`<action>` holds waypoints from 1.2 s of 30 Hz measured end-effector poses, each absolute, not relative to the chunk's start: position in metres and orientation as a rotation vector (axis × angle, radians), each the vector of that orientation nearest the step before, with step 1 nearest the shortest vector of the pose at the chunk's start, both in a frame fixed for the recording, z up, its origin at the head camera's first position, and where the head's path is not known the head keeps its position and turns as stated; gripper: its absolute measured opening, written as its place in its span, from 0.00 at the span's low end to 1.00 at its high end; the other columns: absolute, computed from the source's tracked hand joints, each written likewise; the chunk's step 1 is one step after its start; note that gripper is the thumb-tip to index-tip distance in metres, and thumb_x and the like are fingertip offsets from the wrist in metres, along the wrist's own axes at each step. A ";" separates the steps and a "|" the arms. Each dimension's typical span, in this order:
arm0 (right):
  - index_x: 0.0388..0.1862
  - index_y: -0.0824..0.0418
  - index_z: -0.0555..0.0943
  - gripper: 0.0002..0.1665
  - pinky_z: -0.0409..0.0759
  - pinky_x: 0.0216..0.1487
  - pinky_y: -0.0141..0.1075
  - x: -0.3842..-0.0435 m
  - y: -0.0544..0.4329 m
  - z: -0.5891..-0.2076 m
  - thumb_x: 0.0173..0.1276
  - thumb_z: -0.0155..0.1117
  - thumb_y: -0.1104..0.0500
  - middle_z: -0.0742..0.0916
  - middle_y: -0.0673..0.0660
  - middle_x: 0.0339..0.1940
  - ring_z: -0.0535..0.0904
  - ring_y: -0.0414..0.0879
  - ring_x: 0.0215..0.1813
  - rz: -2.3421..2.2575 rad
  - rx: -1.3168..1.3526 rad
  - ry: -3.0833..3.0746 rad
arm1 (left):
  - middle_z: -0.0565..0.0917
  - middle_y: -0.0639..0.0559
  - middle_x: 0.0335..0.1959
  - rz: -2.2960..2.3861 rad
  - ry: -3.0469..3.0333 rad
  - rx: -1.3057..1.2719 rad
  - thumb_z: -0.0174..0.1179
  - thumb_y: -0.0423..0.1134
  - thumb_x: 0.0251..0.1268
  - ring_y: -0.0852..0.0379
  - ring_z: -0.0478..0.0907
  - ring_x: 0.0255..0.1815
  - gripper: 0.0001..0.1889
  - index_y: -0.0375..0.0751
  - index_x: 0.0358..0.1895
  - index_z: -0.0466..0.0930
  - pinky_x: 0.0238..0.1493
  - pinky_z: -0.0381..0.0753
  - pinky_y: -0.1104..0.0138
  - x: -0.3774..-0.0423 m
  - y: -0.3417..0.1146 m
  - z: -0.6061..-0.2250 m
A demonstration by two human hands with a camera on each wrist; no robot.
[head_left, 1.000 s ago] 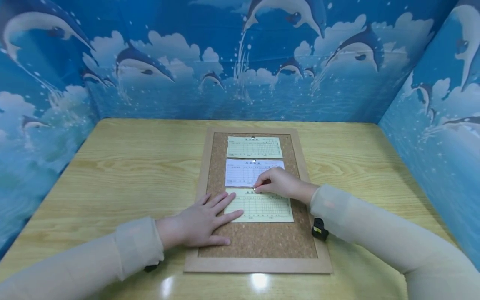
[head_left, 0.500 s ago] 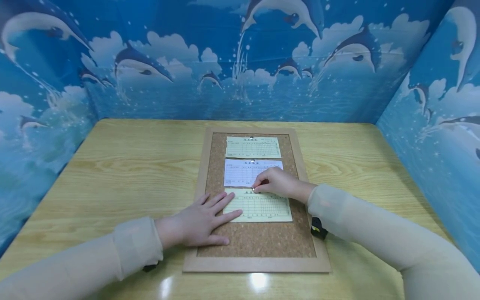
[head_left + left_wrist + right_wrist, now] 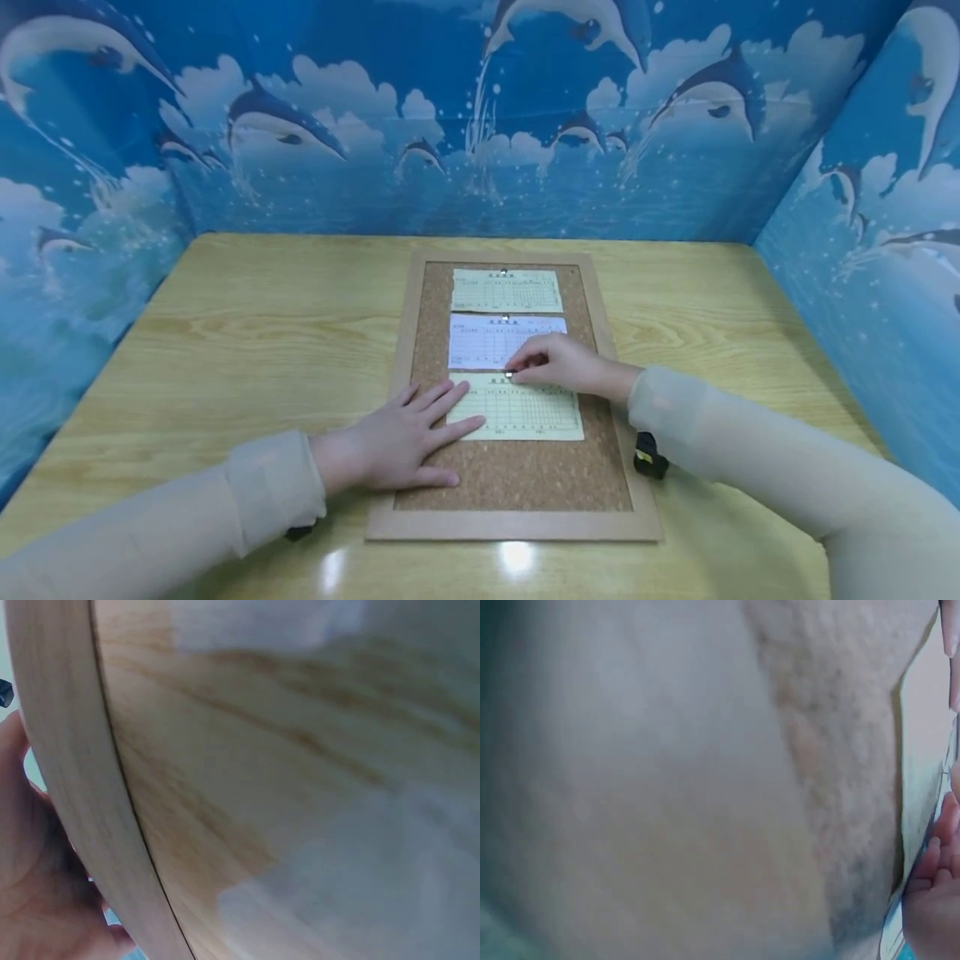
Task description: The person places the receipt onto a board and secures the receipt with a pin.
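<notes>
A wood-framed cork board [image 3: 517, 479] lies on the table with three printed paper slips on it, one above another. On the lowest, pale green slip [image 3: 528, 412], a small silvery push pin [image 3: 509, 374] sits at the middle of the top edge. Thumb and index fingertips of my right hand [image 3: 558, 364] pinch around this pin. My left hand [image 3: 405, 437] lies flat with fingers spread over the board's left side, fingertips on the green slip's left edge. In the left wrist view, part of the left hand [image 3: 45, 877] shows beyond the frame.
A white slip [image 3: 480, 342] and an upper pale green slip [image 3: 506, 293] each carry a silvery pin at the top edge. Bare wooden table [image 3: 277, 325] surrounds the board. Blue dolphin-print cloth [image 3: 465, 200] encloses the back and sides.
My right wrist and forearm have shifted slightly right, and a little more of the pin shows between the fingertips. The left hand stays in place on the board.
</notes>
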State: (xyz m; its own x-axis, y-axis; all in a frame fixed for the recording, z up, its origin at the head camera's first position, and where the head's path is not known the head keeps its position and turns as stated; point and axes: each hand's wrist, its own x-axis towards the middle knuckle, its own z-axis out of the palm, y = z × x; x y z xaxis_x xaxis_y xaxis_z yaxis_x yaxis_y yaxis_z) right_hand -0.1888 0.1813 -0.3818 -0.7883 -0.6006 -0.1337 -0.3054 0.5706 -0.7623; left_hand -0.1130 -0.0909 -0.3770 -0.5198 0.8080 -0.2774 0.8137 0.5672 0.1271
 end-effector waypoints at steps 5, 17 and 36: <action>0.34 0.56 0.86 0.03 0.74 0.34 0.34 -0.189 0.181 -0.384 0.61 0.67 0.60 0.84 0.46 0.30 0.75 0.41 0.32 -1.079 -0.681 2.471 | 0.36 0.42 0.75 -0.014 2.489 1.337 0.35 0.69 0.65 0.43 0.35 0.74 0.37 0.59 0.75 0.44 0.65 0.46 0.40 -0.115 -0.089 -0.376; 0.34 0.55 0.86 0.03 0.75 0.33 0.35 -0.189 0.176 -0.384 0.62 0.67 0.59 0.84 0.46 0.29 0.77 0.42 0.32 -1.047 -0.590 2.494 | 0.36 0.41 0.75 -0.015 2.499 1.358 0.34 0.69 0.65 0.43 0.36 0.74 0.37 0.59 0.75 0.45 0.65 0.46 0.40 -0.115 -0.091 -0.380; 0.49 0.55 0.84 0.14 0.76 0.40 0.35 -0.180 0.177 -0.376 0.66 0.63 0.55 0.84 0.47 0.37 0.77 0.38 0.37 -0.780 -0.853 2.596 | 0.35 0.42 0.75 -0.028 2.490 1.342 0.33 0.69 0.66 0.43 0.35 0.74 0.37 0.59 0.75 0.43 0.65 0.46 0.40 -0.115 -0.092 -0.378</action>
State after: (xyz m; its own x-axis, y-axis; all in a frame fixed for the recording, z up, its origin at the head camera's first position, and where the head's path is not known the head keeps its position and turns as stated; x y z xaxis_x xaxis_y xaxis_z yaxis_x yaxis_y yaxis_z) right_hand -0.1799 0.1770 -0.3758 -0.7793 -0.6172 -0.1089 -0.4549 0.6765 -0.5791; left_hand -0.1152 -0.0921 -0.3776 -0.5120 0.8120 -0.2801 0.8180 0.5604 0.1295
